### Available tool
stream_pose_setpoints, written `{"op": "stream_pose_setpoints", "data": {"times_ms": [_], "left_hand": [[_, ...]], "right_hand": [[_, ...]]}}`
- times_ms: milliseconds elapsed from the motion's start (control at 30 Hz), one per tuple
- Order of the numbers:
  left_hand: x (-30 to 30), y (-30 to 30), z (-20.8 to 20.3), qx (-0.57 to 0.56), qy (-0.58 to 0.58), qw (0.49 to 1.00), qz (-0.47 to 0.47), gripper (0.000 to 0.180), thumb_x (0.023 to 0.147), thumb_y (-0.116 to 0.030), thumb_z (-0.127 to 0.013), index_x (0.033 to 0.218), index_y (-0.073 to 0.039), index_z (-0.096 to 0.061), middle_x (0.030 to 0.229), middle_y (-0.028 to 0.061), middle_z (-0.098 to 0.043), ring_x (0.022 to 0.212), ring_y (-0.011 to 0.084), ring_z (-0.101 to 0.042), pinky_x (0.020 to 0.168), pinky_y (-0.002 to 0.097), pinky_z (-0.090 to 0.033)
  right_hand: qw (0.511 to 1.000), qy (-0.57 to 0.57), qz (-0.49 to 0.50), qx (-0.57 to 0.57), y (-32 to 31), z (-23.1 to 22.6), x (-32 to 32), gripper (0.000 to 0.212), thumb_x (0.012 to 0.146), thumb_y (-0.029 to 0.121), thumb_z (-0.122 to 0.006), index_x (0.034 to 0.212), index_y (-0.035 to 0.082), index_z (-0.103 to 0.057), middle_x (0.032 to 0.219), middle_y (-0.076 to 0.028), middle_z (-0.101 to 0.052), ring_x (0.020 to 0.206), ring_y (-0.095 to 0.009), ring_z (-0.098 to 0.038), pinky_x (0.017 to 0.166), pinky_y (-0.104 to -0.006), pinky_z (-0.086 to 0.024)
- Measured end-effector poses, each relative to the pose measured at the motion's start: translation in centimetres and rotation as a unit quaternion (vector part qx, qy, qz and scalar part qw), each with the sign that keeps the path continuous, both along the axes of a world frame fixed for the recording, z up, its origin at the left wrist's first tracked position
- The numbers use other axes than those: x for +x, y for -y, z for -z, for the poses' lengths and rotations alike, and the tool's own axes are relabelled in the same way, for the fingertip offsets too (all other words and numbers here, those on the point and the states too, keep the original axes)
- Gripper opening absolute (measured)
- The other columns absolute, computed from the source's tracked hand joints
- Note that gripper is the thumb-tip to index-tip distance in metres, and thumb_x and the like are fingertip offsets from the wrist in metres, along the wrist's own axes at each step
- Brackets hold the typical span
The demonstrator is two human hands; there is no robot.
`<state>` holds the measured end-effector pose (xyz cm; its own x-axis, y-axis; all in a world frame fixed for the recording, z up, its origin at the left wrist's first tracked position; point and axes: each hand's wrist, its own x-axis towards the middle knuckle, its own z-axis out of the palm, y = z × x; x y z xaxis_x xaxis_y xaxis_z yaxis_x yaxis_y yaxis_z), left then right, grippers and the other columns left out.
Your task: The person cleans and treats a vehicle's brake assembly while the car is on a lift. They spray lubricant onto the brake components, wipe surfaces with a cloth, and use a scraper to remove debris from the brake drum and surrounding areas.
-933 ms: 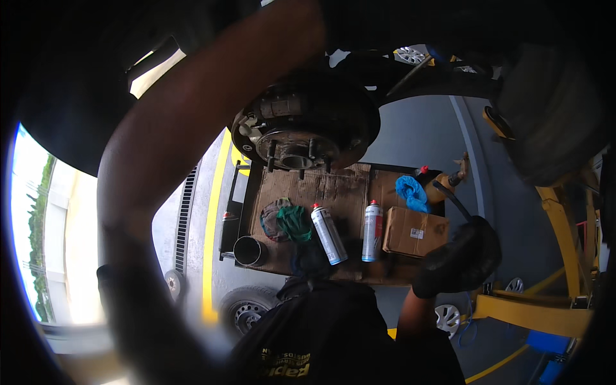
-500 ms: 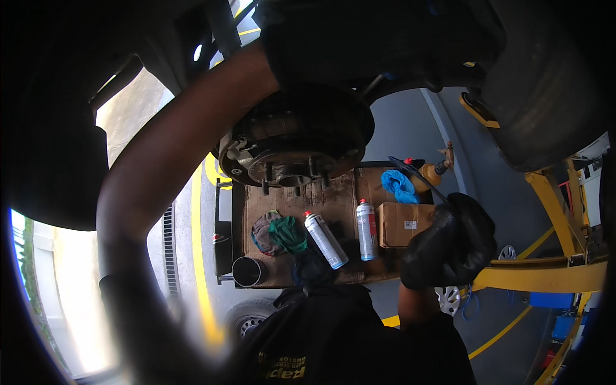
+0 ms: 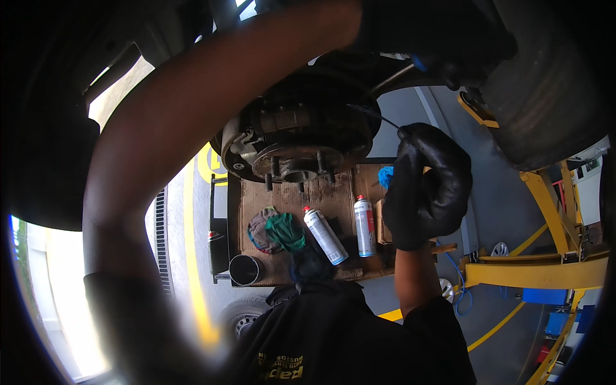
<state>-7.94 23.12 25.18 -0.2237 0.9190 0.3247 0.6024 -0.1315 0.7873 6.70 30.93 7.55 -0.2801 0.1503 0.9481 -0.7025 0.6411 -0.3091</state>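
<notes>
Above the middle hangs a wheel hub [image 3: 298, 162] with several studs, part of a brake assembly with brake shoes [image 3: 282, 120] showing. My right hand [image 3: 431, 183], in a black glove, is closed in a pinch on a thin dark rod [image 3: 387, 120]. Its far tip reaches the brake assembly's right side, where the dark hides detail. My left arm arches over the hub, and the black-gloved left hand [image 3: 417, 29] is up in the shadow with its fingers hidden. Close below it, a thin metal shaft [image 3: 393, 78] with a blue part slants toward the assembly.
Below the hub a cardboard-covered table [image 3: 282, 200] holds two spray cans [image 3: 325, 237], a green cloth [image 3: 285, 232], a dark cup [image 3: 246, 270] and a blue glove or cloth [image 3: 385, 176]. Yellow lift arms [image 3: 539, 274] stand at the right. A tyre [image 3: 526, 102] hangs at the upper right.
My right hand has moved up and left, bringing the rod from over the table to the brake assembly. The left arm has shifted right and higher. My right hand now covers much of the cardboard box.
</notes>
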Motion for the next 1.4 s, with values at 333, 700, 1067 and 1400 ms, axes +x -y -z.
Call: {"op": "stream_pose_setpoints", "data": {"times_ms": [333,700,1067,1400], "left_hand": [[-0.4,-1.0,-0.3,0.064,-0.175,0.978,-0.096,0.037,0.105,-0.026,-0.05,0.086,0.003,-0.065,0.073,0.019,-0.07,0.065,0.0265,-0.069,0.064,0.0421,-0.053],[-4.6,-3.7,1.6,0.178,-0.493,0.846,-0.099,0.013,0.098,-0.01,-0.058,0.102,0.002,-0.06,0.083,0.0255,-0.072,0.081,0.0418,-0.075,0.069,0.0494,-0.057],[-4.4,-3.7,1.2,0.156,-0.492,0.85,-0.108,0.012,0.098,-0.008,-0.059,0.104,0.002,-0.061,0.087,0.0255,-0.073,0.083,0.0414,-0.075,0.071,0.0483,-0.058],[-2.7,-2.3,0.2,0.097,-0.372,0.92,-0.079,0.021,0.105,-0.014,-0.047,0.1,0.001,-0.061,0.081,0.0208,-0.073,0.075,0.034,-0.075,0.066,0.0439,-0.057]], "right_hand": [[0.999,-0.031,-0.014,0.03,0.4,0.5,-5.5,0.017,0.103,-0.002,-0.062,0.12,-0.002,-0.065,0.111,-0.014,-0.071,0.09,-0.016,-0.07,0.078,-0.0287,-0.059],[0.999,0.005,-0.032,-0.028,1.4,1.7,-6.5,0.023,0.096,-0.002,-0.067,0.119,0.002,-0.071,0.113,-0.013,-0.076,0.103,-0.026,-0.073,0.09,-0.0333,-0.058],[0.997,-0.005,-0.056,-0.053,1.4,2.0,-7.2,0.023,0.096,-0.004,-0.067,0.118,0.001,-0.071,0.112,-0.013,-0.075,0.102,-0.026,-0.076,0.086,-0.0319,-0.059],[0.999,0.002,-0.022,-0.04,1.6,2.4,-7.8,0.028,0.093,-0.008,-0.066,0.119,0.002,-0.071,0.113,-0.012,-0.076,0.102,-0.026,-0.076,0.087,-0.0322,-0.06]]}}
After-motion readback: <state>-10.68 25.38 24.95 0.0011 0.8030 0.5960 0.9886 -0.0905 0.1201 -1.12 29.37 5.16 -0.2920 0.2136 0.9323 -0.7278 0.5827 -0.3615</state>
